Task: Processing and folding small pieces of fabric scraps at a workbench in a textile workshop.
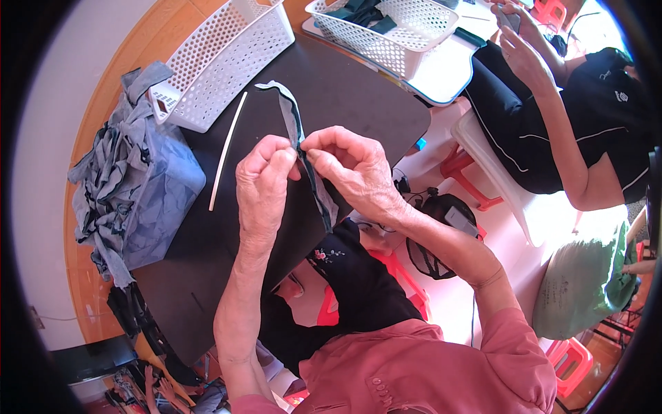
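Note:
Between my hands, above the dark table (345, 83), a narrow strip of grey-blue fabric (290, 114) with a dark edge hangs in a long fold. My left hand (265, 183) pinches it near its middle with thumb and finger. Right beside that, my right hand (352, 165) pinches the same strip, the two sets of fingertips nearly touching. One end of the strip points away from me and the other hangs down toward my lap. A thin cream-coloured stick (228, 152) lies on the table left of my left hand.
At left, a translucent bin (165, 200) overflows with grey-blue fabric pieces (110, 179). A white perforated basket (234, 65) stands behind it; another basket (414, 31) at the back holds dark fabric. A seated person (572, 131) is at right, near a green sack (583, 283).

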### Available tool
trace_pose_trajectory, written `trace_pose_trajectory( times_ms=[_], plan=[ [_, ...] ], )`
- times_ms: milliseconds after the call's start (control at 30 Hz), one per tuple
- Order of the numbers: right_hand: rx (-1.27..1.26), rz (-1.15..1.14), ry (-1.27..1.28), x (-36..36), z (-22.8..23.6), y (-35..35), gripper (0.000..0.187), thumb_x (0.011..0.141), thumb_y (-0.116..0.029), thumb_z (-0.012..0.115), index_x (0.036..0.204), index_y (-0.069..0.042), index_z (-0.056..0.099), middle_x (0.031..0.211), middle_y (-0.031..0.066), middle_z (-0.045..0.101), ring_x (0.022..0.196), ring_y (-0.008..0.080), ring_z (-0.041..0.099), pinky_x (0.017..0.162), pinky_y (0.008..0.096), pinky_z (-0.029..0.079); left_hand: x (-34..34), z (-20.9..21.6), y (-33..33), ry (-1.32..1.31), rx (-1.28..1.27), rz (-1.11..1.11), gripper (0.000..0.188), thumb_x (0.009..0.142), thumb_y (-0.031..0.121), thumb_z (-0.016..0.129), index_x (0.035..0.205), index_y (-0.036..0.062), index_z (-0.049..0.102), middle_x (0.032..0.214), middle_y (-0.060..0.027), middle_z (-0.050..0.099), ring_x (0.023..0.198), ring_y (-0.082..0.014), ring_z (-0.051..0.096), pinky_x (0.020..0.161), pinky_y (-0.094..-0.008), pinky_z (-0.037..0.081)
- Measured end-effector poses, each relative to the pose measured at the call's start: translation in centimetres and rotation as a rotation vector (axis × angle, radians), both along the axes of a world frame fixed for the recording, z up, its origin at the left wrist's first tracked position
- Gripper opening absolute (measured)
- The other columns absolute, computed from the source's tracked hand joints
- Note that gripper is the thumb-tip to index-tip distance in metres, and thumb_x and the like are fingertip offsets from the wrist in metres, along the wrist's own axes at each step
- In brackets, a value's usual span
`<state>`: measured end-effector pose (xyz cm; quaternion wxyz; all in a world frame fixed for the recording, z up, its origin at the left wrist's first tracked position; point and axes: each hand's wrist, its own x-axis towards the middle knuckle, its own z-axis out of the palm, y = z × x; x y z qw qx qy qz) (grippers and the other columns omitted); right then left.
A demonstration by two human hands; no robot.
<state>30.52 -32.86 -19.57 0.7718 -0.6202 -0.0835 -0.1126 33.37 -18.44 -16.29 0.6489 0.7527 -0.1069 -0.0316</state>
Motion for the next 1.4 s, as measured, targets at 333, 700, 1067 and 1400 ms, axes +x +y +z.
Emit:
trace_pose_trajectory(
  times_ms=[333,700,1067,1400],
  plan=[
    [0.312,0.354,0.166,-0.8,0.8,4.4,0.013,0.086,0.002,0.059,0.098,-0.001,0.056,0.085,-0.0012,0.06,0.076,0.0028,0.056,0.068,0.0169,0.047,-4.8,1.8,5.0,-0.112,0.2,0.143,0.011,0.085,0.008,0.053,0.082,-0.0007,0.059,0.068,0.0004,0.055,0.061,-0.0058,0.052,0.057,-0.0216,0.042],
    [0.173,0.604,0.163,-6.2,2.3,12.5,0.014,0.086,0.005,0.056,0.096,-0.002,0.051,0.082,-0.0025,0.055,0.072,0.0013,0.053,0.066,0.0158,0.044,-13.3,2.1,12.9,0.053,0.107,0.319,0.015,0.087,0.013,0.058,0.083,-0.0005,0.06,0.065,-0.0004,0.057,0.061,-0.0063,0.053,0.056,-0.0218,0.042],
    [0.139,0.814,0.328,-9.8,1.7,19.2,0.012,0.083,0.008,0.052,0.09,0.001,0.059,0.08,-0.002,0.054,0.07,0.0026,0.053,0.065,0.0198,0.046,-20.2,1.3,19.2,0.142,0.045,0.454,0.015,0.087,0.012,0.051,0.081,0.0,0.057,0.064,-0.0021,0.058,0.062,-0.0066,0.055,0.057,-0.0231,0.042],
    [-0.482,0.527,-0.589,-9.3,0.8,20.9,0.021,0.071,0.008,0.059,0.089,-0.001,0.065,0.077,0.0098,0.059,0.067,0.0206,0.06,0.059,0.0301,0.05,-20.7,0.4,21.3,0.167,0.084,0.476,0.014,0.085,0.01,0.048,0.077,-0.0005,0.052,0.062,-0.0026,0.054,0.06,-0.0074,0.053,0.055,-0.0242,0.041]
  ],
)
